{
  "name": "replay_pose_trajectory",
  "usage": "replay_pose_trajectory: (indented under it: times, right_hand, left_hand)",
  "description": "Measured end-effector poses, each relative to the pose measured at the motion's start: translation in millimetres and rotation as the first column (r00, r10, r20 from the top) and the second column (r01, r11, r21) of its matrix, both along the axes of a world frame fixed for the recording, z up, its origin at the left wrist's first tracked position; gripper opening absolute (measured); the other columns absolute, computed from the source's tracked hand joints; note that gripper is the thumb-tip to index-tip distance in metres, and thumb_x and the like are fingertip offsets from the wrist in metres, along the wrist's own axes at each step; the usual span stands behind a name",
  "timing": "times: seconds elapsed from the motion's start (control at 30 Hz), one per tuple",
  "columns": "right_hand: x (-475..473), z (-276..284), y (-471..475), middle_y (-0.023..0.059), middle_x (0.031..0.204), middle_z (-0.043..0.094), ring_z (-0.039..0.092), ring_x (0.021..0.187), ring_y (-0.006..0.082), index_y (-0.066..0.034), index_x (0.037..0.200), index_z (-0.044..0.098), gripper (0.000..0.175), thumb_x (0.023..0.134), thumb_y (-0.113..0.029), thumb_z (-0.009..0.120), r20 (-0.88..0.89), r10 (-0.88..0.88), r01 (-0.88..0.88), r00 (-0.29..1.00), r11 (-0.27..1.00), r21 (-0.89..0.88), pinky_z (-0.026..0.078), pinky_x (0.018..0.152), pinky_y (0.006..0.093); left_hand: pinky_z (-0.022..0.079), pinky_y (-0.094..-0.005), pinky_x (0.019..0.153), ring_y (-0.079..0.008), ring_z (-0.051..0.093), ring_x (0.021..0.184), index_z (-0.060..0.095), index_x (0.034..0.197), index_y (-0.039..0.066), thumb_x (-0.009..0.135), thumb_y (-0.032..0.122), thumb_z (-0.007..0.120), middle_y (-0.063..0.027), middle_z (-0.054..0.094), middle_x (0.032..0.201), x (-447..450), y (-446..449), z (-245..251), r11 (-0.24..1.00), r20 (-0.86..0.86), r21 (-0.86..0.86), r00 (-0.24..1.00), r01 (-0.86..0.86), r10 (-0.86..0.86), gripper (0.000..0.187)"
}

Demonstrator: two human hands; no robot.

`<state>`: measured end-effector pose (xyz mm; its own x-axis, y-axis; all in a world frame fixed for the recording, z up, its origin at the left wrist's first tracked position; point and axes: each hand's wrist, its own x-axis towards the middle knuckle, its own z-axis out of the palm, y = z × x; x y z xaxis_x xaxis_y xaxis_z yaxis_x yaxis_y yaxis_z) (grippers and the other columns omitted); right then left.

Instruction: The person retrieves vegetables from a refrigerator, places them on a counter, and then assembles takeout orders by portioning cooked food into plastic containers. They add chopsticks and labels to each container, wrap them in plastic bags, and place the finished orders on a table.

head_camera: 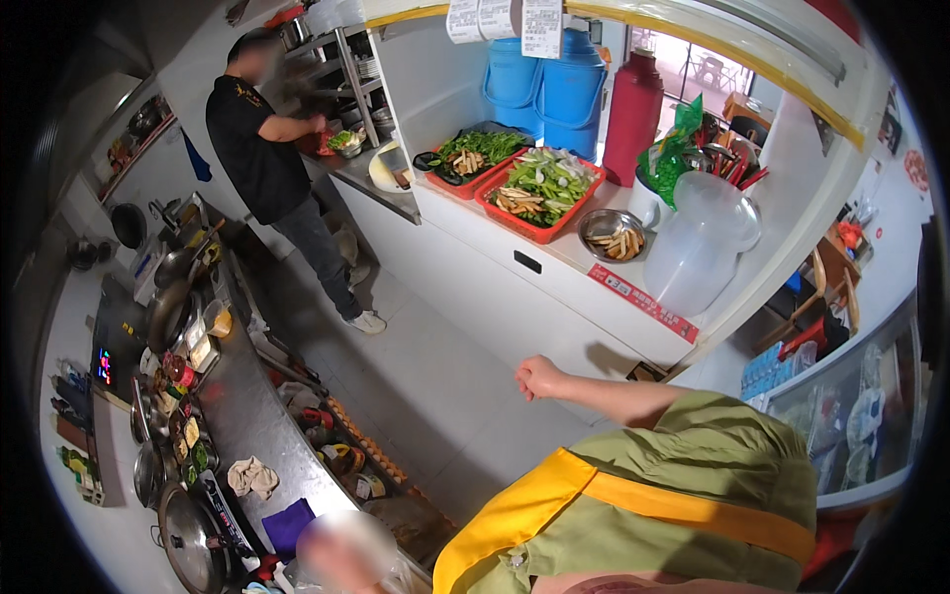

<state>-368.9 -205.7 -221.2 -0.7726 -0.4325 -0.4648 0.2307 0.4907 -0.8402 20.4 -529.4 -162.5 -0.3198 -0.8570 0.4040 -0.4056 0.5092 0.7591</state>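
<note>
My right hand (540,377) hangs over the tiled floor with its fingers loosely curled and nothing visible in it, near the white counter front. At the bottom left, my left hand (345,557) is blurred, over the edge of the stainless steel worktop (256,416), beside a purple cloth (287,527) and clear plastic. What it holds, if anything, cannot be told. A beige rag (253,477) lies further along the worktop. On the white counter stand red baskets of green vegetables (548,189) and a steel bowl (613,236) with pale brown strips.
A co-worker (256,148) in black stands at the far counter, hands near a bowl of greens (345,141). Pans, sauces and a lidded wok (191,538) line the left worktop. Egg trays (364,438) sit beneath it. A glass-fronted fridge (846,416) stands right.
</note>
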Motion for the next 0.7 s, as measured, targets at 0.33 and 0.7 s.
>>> replay_pose_trajectory:
  times: [0.33, 0.7]
  right_hand:
    - [98, 19, 135, 0.0093, 0.068, 0.063, 0.060, 0.049, 0.0145, 0.0006, 0.092, 0.065, 0.021, 0.089, -0.018, 0.057, -0.045, -0.381, 0.378, 0.924, 0.924, -0.060, 0.047, 0.043, 0.0275]
    - [329, 39, 255, 0.0094, 0.061, 0.060, 0.059, 0.045, 0.0171, 0.0017, 0.079, 0.061, 0.027, 0.091, -0.023, 0.059, -0.204, -0.823, 0.836, 0.530, 0.548, -0.039, 0.042, 0.038, 0.0272]
  left_hand:
    - [0.055, -0.0308, 0.067, -0.0222, 0.061, 0.093, 0.049, 0.116, -0.004, 0.084, 0.006, 0.066, -0.0171, 0.055, 0.107, -168, 180, 70, 0.453, 0.043, 0.146, 0.452, 0.879, -0.891, 0.038]
    - [0.055, -0.0311, 0.067, -0.0270, 0.060, 0.096, 0.050, 0.115, -0.005, 0.084, 0.009, 0.066, -0.0198, 0.056, 0.110, -104, 237, 75, 0.004, -0.010, 0.134, 0.006, 0.991, -1.000, 0.037]
